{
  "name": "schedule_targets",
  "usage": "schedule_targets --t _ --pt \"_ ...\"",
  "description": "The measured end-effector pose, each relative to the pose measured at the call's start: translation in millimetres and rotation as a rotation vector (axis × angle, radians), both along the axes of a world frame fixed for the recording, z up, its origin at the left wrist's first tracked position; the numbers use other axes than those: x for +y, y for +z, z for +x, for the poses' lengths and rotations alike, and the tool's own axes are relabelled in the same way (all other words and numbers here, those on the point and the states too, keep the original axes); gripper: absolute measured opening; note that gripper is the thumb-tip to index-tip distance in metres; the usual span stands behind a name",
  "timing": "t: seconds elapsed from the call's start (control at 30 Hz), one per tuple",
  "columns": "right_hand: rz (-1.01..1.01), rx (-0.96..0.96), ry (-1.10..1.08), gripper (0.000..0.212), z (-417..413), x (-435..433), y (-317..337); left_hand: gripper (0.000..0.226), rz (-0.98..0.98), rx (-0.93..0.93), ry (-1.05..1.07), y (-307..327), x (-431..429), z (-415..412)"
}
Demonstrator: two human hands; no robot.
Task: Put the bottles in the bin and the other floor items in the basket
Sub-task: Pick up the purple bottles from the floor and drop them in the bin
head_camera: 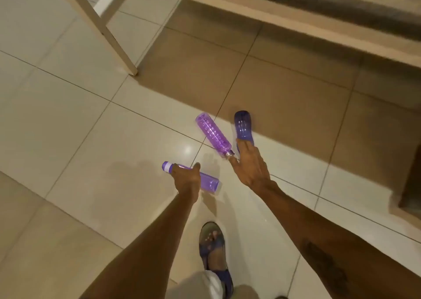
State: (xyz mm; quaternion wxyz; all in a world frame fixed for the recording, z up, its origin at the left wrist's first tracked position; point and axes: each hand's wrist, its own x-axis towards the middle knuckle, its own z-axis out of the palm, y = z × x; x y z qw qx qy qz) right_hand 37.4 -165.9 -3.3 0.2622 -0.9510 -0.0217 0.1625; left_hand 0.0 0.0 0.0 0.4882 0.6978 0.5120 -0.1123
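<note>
Bottle-gathering step: left hand (185, 180) clenched on the white-capped bottle (208, 181), right hand (248, 162) pinching two bottles (214, 134) at 12 o'clock (bin's unseen, gotta find it).

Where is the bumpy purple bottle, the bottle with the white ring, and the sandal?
Bumpy purple bottle (213, 134), head view, mid body.
Bottle with white ring (209, 182), head view, lower body.
Sandal (215, 248), head view, straps.
</note>
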Motion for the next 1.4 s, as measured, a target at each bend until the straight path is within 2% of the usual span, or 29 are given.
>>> schedule_targets --t 0.13,0.33,0.5,0.6,0.73,0.9,1.03,1.27,1.4 --pt "-0.038 0.03 0.003 0.063 11.1 15.2 -79.8 0.09 -0.11 0.065 0.197 -82.4 1.9 6.0" --pt "-0.091 -0.077 0.005 0.076 42.5 33.2 -188.1 0.112 -0.034 0.152 0.393 -187.1 10.4 27.5" --pt "-0.109 -0.063 0.031 0.089 66.9 50.3 -248.3 0.127 -0.022 0.144 0.544 -247.8 11.2 33.0" --pt "-0.167 -0.04 0.061 0.089 73.1 57.0 -272.7 0.127 0.057 0.13 0.55 -274.1 11.2 34.4" --pt "-0.203 -0.063 0.034 0.083 72.7 59.5 -289.2 0.112 0.074 0.087 0.597 -290.0 15.0 27.3" --pt "-0.099 0.007 0.026 0.085 66.0 57.7 -277.4 0.093 -0.078 0.008 0.618 -273.4 20.3 13.5" --pt "-0.061 0.019 0.021 0.088 55.6 43.1 -235.2 0.09 -0.059 -0.081 0.538 -226.8 9.4 9.2" --pt "0.07 0.056 -0.141 0.093 32.1 -21.1 -94.0 0.091 -0.005 -0.174 0.264 -87.4 -37.1 13.4" --pt "0.103 0.071 -0.227 0.086 16.2 -70.6 -5.0 0.091 0.043 -0.201 0.117 -3.8 -76.1 13.8"
